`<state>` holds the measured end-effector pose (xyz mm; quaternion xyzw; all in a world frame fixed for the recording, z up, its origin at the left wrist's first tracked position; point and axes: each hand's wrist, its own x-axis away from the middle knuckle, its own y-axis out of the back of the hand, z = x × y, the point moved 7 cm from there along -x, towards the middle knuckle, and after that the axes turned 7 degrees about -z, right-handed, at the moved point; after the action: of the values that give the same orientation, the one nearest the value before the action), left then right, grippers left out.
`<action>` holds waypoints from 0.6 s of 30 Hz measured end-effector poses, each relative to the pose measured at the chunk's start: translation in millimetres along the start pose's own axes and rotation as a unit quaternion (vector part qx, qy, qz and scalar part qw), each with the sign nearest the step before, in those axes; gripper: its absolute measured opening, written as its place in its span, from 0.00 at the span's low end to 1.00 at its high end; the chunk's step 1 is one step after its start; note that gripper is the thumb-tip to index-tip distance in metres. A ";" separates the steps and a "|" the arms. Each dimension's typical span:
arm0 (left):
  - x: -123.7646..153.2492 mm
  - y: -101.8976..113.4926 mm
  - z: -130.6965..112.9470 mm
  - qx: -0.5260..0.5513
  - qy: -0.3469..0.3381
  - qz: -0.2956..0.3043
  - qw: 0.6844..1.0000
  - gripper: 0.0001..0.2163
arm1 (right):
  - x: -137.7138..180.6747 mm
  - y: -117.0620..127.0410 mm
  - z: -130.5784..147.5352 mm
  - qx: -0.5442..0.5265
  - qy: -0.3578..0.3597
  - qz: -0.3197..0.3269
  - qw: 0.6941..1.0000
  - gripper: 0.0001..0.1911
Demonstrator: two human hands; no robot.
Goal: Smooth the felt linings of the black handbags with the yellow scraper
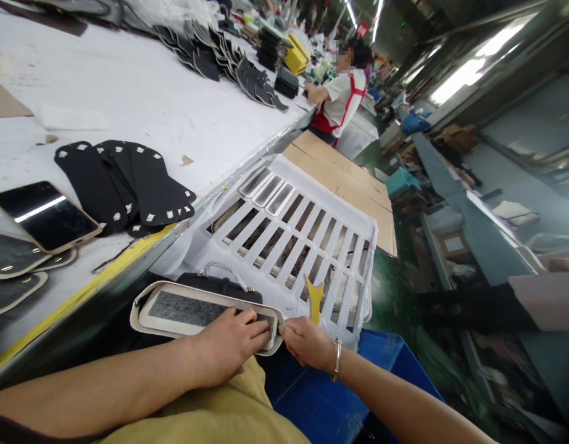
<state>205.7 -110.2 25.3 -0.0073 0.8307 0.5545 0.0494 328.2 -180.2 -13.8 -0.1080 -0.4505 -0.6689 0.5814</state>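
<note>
Panel (192, 311), cream-rimmed with a grey felt-like middle, lies flat and crosswise over your lap, under both your hands. Your left hand (229, 348) rests on its right end with the fingers stretched out flat on the grey face, pressing rather than closing around anything. Your right hand (307, 342) meets the panel at its rounded right tip, fingertips pinched onto the cream edge, just beside your left fingertips. A yellow forked tool (315, 299) stands up just behind your right hand; whether you are holding it cannot be told.

Right behind the panel, touching its far edge, sits a black bag piece (220, 285) with a pale cord on top. Beyond your fingers stands a white slatted crate (294, 216); something mottled grey shows through its slats, too unclear to name. Below your right wrist is a blue bin (386, 364), its inside hidden. To the left of your left arm, up on the white table (141, 92), lie black cut pieces (127, 185) and a phone (44, 216).
</note>
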 end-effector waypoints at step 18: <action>1.2 -0.1 4.8 -0.031 0.032 -0.044 0.998 0.15 | -2.6 -7.8 -4.4 -0.123 -0.044 0.051 0.990 0.27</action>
<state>204.9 -105.8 23.3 -0.0636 0.8129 0.5771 0.0467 323.8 -182.3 -21.7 -0.2307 -0.3841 -0.6830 0.5768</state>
